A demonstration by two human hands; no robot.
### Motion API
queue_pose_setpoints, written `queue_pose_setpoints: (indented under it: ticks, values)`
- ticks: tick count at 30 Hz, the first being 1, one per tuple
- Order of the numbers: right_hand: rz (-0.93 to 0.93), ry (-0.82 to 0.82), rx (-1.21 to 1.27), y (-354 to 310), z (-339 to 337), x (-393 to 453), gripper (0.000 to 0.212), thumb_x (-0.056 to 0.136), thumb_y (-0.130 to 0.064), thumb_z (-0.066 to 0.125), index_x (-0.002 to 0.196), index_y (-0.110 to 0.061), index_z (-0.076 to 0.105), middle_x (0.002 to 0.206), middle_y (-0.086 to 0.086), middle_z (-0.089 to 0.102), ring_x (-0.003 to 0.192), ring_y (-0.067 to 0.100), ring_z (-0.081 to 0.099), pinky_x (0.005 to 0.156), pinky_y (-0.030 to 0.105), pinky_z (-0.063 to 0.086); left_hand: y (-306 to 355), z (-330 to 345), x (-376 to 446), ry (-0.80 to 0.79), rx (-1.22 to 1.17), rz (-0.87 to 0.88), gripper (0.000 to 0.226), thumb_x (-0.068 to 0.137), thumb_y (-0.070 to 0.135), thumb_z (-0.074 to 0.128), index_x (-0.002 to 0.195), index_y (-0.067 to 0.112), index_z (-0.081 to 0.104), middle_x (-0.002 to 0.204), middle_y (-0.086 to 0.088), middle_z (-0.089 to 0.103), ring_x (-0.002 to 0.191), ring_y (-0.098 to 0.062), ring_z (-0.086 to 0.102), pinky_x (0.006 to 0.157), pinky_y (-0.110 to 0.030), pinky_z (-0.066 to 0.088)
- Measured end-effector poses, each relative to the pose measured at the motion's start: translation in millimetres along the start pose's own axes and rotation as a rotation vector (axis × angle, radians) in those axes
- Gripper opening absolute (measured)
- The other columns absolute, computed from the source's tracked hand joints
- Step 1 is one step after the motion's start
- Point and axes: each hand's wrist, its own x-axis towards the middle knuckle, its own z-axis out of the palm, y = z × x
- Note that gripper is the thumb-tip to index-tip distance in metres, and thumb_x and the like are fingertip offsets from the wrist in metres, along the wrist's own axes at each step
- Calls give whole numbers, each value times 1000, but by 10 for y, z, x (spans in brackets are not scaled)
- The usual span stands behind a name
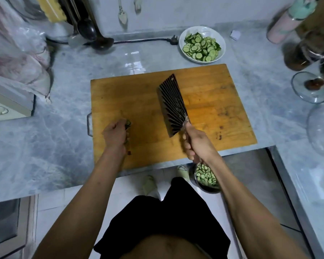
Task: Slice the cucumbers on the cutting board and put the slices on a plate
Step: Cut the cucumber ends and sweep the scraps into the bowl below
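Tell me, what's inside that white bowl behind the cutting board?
The white bowl holds a heap of round green cucumber slices. Whatever lies beneath the top slices is covered.

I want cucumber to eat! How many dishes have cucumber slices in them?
2. A round white bowl sits on the grey marble counter behind the wooden cutting board; a dark metal bowl sits lower down, partly hidden by the right arm.

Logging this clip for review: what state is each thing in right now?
Cutting board: bare of whole cucumbers.
Cleaver: held above the board by the right hand.
Left hand: gripping a small cucumber piece.
White plate: holding cucumber slices.
Metal bowl: below the counter edge, holding slices.
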Motion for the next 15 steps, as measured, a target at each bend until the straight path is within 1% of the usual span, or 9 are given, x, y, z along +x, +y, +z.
queue_pose_setpoints:
  ticks: [2,4,5,6,8,9,11,13,15]
  values:
    - [-103,-21,-188,-104,-47,-66,46,103,-50,43,78,-13,48,49,-1,42,35,14,34,37,23,29,-36,92,-47,-33,46,18,25,93,26,59,107,7,68,86,-8,66,48,-10,46,41,-20,36]
    - [-220,29,-462,-231,-144,-68,44,104,-48,44,73,-16,47,50,-2,45,42,16,42,43,28,34,-41,183,-106,-59,63,61,22,95,24,59,106,7,68,83,-7,65,46,-9,46,39,-20,36]
    - [-282,78,-617,-290,-222,-29,42,103,-47,44,74,-17,49,55,-1,49,50,19,49,48,27,35,-43,215,-125,-66,76,87,21,95,24,58,103,8,68,82,-6,65,45,-9,46,39,-20,36]
    - [-328,125,-761,-343,-317,28,41,103,-48,44,79,-16,52,63,4,55,61,26,55,55,30,38,-43,238,-149,-70,91,112,20,96,24,58,102,9,69,83,-6,66,44,-9,46,39,-20,37]
    - [-354,223,-956,-433,-537,186,45,103,-50,42,98,-9,58,85,19,66,83,38,62,65,35,42,-63,258,-174,-61,115,153,18,97,26,57,99,13,69,84,-5,67,46,-11,46,42,-23,38]
    - [-335,257,-1007,-469,-639,271,50,103,-52,39,107,-6,58,96,24,67,91,42,63,71,39,46,-82,260,-185,-50,124,167,17,97,27,57,97,15,69,84,-5,68,48,-13,46,44,-24,38]
    - [-259,283,-1066,-533,-799,417,56,103,-53,34,116,-2,55,107,28,65,99,45,62,78,45,49,-128,251,-221,-17,114,184,16,97,25,56,90,18,68,81,-5,67,49,-15,45,46,-25,37]
    - [-207,262,-1089,-578,-863,487,57,104,-52,32,123,-2,52,113,27,64,102,45,61,82,46,50,-185,248,-266,49,87,181,19,96,22,56,82,17,68,71,-4,63,49,-15,44,45,-23,35]
    - [-196,195,-1093,-519,-864,508,56,105,-51,31,127,-3,50,114,25,65,104,44,61,89,48,51,-249,276,-310,127,64,165,15,94,21,59,83,14,68,69,-3,59,51,-15,45,47,-22,36]
